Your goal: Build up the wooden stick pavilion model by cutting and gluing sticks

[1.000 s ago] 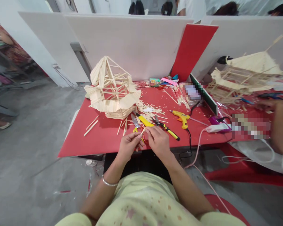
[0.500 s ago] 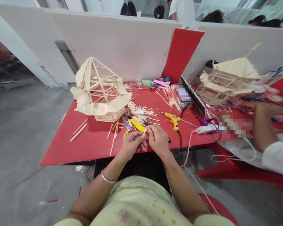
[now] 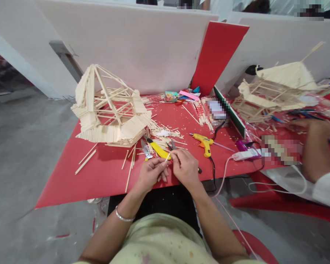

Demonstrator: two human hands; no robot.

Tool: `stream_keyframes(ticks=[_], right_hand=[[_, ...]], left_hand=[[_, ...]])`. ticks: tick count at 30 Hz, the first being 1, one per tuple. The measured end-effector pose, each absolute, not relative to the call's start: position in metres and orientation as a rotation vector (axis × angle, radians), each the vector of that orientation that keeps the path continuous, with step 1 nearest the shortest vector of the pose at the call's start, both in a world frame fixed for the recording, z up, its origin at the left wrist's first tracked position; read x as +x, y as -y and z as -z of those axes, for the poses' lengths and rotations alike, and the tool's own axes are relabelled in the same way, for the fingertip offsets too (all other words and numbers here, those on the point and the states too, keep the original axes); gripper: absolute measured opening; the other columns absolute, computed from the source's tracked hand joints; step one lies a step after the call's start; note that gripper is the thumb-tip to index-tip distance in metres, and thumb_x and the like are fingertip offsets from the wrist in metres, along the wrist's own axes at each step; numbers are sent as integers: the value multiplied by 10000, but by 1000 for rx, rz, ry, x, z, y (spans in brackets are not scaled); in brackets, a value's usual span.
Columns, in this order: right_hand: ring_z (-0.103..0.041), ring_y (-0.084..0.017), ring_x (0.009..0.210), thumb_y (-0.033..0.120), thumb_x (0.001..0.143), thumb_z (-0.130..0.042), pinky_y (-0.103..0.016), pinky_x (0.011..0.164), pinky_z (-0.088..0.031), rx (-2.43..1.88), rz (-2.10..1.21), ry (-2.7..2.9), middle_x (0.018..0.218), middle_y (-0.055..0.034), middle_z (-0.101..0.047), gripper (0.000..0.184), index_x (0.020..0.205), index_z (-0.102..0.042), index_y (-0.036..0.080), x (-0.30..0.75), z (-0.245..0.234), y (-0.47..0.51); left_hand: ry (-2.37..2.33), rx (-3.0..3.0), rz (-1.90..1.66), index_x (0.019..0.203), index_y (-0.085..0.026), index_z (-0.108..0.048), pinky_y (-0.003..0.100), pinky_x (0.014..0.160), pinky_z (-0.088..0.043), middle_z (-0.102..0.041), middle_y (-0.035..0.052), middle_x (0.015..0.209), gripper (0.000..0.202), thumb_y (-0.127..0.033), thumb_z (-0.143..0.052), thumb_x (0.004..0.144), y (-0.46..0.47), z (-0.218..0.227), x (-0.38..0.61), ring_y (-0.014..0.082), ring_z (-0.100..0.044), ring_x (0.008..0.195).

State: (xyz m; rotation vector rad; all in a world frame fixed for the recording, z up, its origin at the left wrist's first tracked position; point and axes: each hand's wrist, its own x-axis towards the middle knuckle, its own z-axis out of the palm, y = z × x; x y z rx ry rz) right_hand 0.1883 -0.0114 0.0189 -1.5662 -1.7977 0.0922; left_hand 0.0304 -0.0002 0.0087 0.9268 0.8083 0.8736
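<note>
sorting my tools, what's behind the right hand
On the red tabletop past the right hand, dark blades and part of a yellow handle show; a dark tip pokes out to the right. What lies between is covered, so whether they join cannot be seen.

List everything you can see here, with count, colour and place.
Flat table: one, red, across the middle.
Openwork thin-stick model: one, pale wood, table's left.
Second stick model: one, pale, far right.
Loose wooden sticks: many, pale, mostly near the first model.
Pistol-shaped glue gun: one, yellow, table's right side.
Bladed hand tools: several, yellow, silver and black, table's front centre.
Flat strip: one, pink, table's back.
Flat upright panel: one, red, behind the table.
Partition boards: several, white, background.
Co-worker's bent arm: one, white sleeve, right edge.
Small clutter: uncounted, mixed colours, table's back.
Short stick: one, pale, front centre.
Left hand: one, bare, holding the stick.
Right hand: one, bare, beside the stick.
</note>
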Motion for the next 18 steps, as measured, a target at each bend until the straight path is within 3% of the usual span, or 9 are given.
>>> stream_keyframes(ticks=[5, 9, 11, 13, 15, 18], right_hand=[[-626, -206, 937, 273, 966, -424, -312, 833, -450, -1810, -30, 1647, 971, -66, -718, 265, 1005, -679, 210, 199, -15, -19], [-621, -210, 1042, 298, 936, -480, -330, 893, -461, -1760, -192, 1832, 1169, -72, -698, 347, 1240, -637, 236, 221, -12, -43], [-643, -206, 862, 402, 951, -467, -324, 787, -468, -1950, -103, 1725, 971, -75, -733, 341, 1138, -697, 233, 233, -10, -46], [-613, -217, 719, 542, 941, -439, -330, 693, -440, -2267, 152, 1461, 743, -90, -688, 464, 904, -738, 188, 248, -7, -44], [-615, -248, 795, 563, 918, -454, -342, 692, -427, -2400, 345, 1378, 850, -134, -688, 492, 990, -720, 156, 265, -1, -38], [-609, -296, 931, 521, 841, -547, -376, 719, -439, -2551, 275, 1433, 1076, -216, -649, 533, 1161, -658, 110, 293, 15, -29]], left_hand=[[-744, 928, -857, 860, -117, -656, 158, 383, -311, -675, 32, 636, 330, -443, -703, 838, -2, -17, 19, 81, -582, 410], [-802, 806, -931, 858, -133, -623, 155, 364, -298, -698, 43, 681, 320, -443, -701, 840, -9, -15, 5, 85, -585, 415], [-844, 734, -990, 832, -143, -610, 154, 365, -313, -709, 46, 721, 322, -440, -732, 811, -15, -10, -2, 83, -587, 443], [-875, 699, -1022, 821, -145, -620, 155, 374, -332, -704, 41, 739, 324, -442, -747, 794, -21, -4, -10, 70, -569, 461], [-902, 686, -1029, 827, -143, -643, 153, 376, -332, -667, 19, 688, 330, -454, -748, 791, -24, 1, -15, 53, -523, 446], [-916, 666, -1039, 832, -147, -649, 147, 358, -306, -584, -25, 613, 336, -466, -745, 791, -26, 5, -20, 35, -459, 412]])
